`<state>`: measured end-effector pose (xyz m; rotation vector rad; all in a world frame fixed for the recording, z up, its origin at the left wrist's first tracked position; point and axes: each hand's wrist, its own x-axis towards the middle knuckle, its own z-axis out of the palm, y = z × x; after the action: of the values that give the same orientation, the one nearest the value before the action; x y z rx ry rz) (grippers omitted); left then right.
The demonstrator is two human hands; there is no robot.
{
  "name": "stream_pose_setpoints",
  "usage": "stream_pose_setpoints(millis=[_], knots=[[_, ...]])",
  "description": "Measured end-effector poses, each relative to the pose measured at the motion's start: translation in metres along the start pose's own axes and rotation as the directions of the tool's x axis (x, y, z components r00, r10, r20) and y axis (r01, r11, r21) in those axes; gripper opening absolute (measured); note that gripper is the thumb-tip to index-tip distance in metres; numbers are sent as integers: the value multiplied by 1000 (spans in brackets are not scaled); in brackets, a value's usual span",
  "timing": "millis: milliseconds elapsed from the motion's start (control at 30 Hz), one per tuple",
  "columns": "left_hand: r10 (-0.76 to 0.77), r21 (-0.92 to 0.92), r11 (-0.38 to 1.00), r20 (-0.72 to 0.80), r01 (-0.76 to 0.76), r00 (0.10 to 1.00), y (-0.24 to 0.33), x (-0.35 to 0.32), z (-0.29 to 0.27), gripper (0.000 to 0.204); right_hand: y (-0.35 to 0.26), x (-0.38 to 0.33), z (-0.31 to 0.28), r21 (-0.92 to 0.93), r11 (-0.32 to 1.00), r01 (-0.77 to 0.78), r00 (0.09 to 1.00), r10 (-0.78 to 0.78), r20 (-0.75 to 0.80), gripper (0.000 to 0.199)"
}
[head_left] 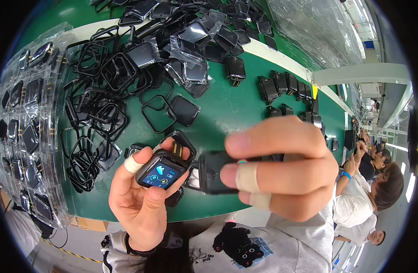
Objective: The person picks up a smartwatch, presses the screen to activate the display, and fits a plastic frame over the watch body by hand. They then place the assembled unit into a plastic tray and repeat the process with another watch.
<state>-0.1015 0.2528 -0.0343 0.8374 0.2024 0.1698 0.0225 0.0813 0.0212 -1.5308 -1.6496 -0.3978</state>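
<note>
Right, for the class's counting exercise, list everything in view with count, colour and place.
Lit smartwatch module: one, black with blue screen, left hand.
Rectangular watch part: one, black, blurred, right hand.
Watch frames: uncountable, black, bench's left.
Film-wrapped watch panels: uncountable, dark, mostly top centre.
Loose watch modules: several, black, right of centre.
Compartment trays: count unclear, transparent, far left.
Workbench: one, green, centre.
Plastic sheeting: count unclear, clear, upper right.
Co-workers: at least three, white or black tops, far right.
Sweatshirt: one, grey with black cat, bottom.
Wristband: one, dark, left wrist.
Hands: two, beige finger tape, centre.
</note>
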Motion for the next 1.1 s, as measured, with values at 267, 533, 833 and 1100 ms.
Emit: stream_pose_setpoints(millis=[267,533,833,1100], knots=[[10,-10,1000,20,-10,1000,0,-3,1,51,-10,-3,7,-5,996,-84,996,84,-38,25],[-1,-22,1000,138,4,990,-3,-1,1,51,-12,3,2,98,980,-175,984,171,54,24],[-59,28,998,253,54,966,-3,-3,-1,56,-16,15,14,291,621,-728,681,706,195,19],[-173,20,985,145,172,974,0,-6,4,57,-13,9,22,151,694,-704,706,663,248,25]])
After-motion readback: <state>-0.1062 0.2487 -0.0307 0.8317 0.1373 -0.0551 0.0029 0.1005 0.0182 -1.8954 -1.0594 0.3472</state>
